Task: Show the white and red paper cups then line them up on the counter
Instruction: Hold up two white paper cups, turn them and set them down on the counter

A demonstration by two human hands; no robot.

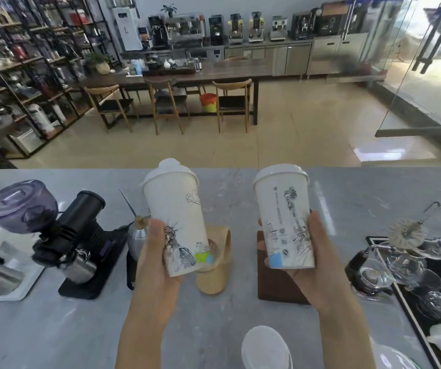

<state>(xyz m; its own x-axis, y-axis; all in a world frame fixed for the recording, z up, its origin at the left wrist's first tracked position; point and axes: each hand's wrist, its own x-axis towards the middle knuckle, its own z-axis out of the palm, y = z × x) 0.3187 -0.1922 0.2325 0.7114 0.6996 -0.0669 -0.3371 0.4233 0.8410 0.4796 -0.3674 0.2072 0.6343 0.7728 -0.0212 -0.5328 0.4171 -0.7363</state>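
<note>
Clasped by left hand (pixel 155 265) and right hand (pixel 318 265), two white cups (pixel 174 222) stand near-upright, lids up.

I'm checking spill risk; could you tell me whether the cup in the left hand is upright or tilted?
Tilted: the left-hand cup leans with its lidded top toward the left, held by the left hand.

Bare counter (pixel 54 328) lies near; grinder (pixel 81 243) and glassware (pixel 406 262) flank it.
</note>
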